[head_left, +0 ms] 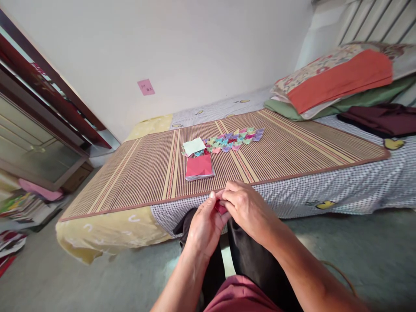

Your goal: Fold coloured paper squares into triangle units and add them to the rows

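Between my two hands, just in front of the bed's edge, is a small folded piece of dark red paper point(220, 207). My left hand point(205, 223) cups it from the left with thumb and fingers closed on it. From the right, my right hand point(244, 207) pinches the same paper; its fingertips cover part of the folds. Beyond my hands lies a stack of square paper point(199, 167) with a red sheet on top. Behind the stack, a pale green sheet point(194, 146) partly covers rows of small folded paper pieces point(234, 140) in many colours.
A striped bamboo mat point(143, 173) covers much of the bed. Folded bedding with an orange band point(344, 80) and dark maroon cloth point(383, 119) lie at the right. Books point(24, 206) are piled on the left near a cabinet point(35, 134). A pink note point(146, 87) is on the wall.
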{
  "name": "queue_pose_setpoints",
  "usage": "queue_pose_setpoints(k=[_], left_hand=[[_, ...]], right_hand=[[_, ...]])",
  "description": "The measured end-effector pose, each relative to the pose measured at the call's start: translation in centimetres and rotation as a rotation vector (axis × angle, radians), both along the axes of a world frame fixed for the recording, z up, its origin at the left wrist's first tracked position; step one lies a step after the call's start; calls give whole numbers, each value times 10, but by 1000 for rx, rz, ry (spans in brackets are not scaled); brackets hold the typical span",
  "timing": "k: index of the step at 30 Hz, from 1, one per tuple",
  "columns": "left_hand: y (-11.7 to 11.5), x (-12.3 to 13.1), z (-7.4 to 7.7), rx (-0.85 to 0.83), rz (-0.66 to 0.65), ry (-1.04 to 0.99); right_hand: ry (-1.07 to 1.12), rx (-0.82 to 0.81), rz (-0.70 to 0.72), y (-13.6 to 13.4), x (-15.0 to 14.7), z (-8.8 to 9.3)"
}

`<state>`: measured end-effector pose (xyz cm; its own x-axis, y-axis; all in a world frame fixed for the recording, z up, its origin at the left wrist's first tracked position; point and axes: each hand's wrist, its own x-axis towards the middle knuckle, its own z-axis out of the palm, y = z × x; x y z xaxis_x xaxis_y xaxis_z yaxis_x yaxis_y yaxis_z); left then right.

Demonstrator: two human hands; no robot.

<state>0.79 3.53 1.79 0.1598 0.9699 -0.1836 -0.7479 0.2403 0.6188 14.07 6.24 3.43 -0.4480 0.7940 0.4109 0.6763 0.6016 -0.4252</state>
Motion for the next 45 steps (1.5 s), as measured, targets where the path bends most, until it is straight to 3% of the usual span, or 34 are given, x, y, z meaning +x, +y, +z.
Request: queue_pose_setpoints(k=[7,18,28,32,35,37,41,45], left_hand=[[0,1,-4,-22,-26,-28],[3,1,-7,-92,-12,-7],[7,4,-16,-130,-14,-38],[10,4,-14,-151,8,-37],[11,3,-11,-118,6,-13],[12,2,-10,-116,6,17],[12,2,-11,-143,-2,51],[11,5,-14,-64,8,27]], right_hand=[[55,-1,-3,-1,-2,-4],[-30,103,-16,2,-5,-12],[-98,27,-31,1,-9,-10],[9,-47,-42,-1,-2,-2],[249,-128,6,-1,14,6],[370,-93,11,1,27,10],[380,-82,-3,4,40,9],[312,-162,48,1,32,7]])
